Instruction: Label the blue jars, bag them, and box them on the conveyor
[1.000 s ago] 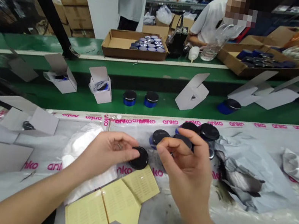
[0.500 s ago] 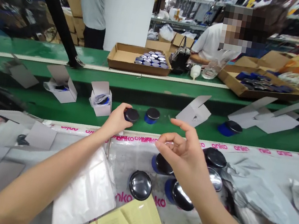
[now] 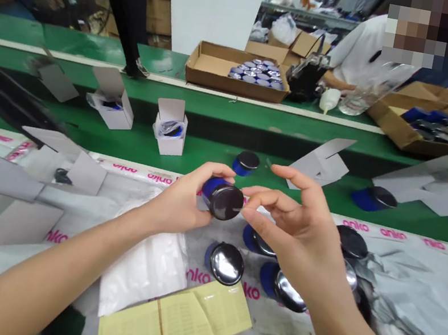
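Note:
My left hand (image 3: pixel 184 198) is wrapped round a short blue cylinder with a glossy black round end (image 3: pixel 226 202), tilted so the black end faces me. Close against that end is my right hand (image 3: pixel 295 226), thumb and a finger pinched at its rim. Something small and clear seems to be in the pinch, too small to name. The right index finger is stretched out, with a thin clear sliver (image 3: pixel 268 164) at its tip. Beyond my hands another blue cylinder with a black top (image 3: pixel 246 163) stands on the green bench. Several more lie below, including one with a shiny end (image 3: pixel 226 263).
White open boxes (image 3: pixel 172 129) stand along the green bench (image 3: pixel 209 150). White plastic bags (image 3: pixel 143 280) and yellow printed leaflets (image 3: pixel 161 324) lie before me. A cardboard tray (image 3: pixel 206 69) holds several blue cylinders at the back. Across the bench a person (image 3: pixel 358 47) in white sits working.
My left hand has brought the blue cylinder back from the green bench and tilted its black end towards me. The right hand's thumb and finger now meet at its rim. The view has shifted.

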The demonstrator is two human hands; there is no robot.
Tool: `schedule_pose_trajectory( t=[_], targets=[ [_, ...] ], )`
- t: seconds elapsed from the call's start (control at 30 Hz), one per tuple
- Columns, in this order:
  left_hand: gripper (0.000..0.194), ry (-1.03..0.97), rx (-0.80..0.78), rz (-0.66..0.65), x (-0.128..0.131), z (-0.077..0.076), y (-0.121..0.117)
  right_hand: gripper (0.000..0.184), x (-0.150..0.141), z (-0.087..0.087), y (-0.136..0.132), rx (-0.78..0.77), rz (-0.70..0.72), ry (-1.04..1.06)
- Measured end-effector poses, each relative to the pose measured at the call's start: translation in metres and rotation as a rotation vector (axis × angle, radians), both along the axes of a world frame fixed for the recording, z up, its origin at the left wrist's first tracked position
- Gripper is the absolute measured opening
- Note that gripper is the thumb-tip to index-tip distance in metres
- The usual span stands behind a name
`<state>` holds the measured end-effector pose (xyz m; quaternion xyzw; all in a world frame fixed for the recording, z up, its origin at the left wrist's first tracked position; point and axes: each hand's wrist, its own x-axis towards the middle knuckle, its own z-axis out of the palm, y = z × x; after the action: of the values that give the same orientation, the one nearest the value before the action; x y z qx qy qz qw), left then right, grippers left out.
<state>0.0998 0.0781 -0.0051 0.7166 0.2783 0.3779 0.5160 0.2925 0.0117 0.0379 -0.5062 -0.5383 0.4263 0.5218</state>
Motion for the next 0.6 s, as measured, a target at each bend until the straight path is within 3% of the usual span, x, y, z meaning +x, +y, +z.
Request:
schedule_pose_trajectory(
  t=[0.17,0.33,0.5,0.6],
  targets=[
    [0.067,-0.026,0.036,0.029,-0.008,-0.004,-0.01,0.05,-0.007,0.002,-0.005,0.04,0.036,0.006],
    [0.057,0.047,0.191,0.219,-0.015,-0.019,-0.023,0.05,-0.019,-0.001,-0.014,0.01,-0.01,0.12],
    [0.068,-0.07,0.2,0.331,-0.015,-0.034,-0.042,0.047,-0.046,-0.01,-0.025,-0.015,-0.022,0.229],
    [0.068,0.032,0.305,0.371,-0.018,-0.034,-0.052,0.047,-0.058,-0.015,-0.03,0.005,-0.028,0.258]
  ],
)
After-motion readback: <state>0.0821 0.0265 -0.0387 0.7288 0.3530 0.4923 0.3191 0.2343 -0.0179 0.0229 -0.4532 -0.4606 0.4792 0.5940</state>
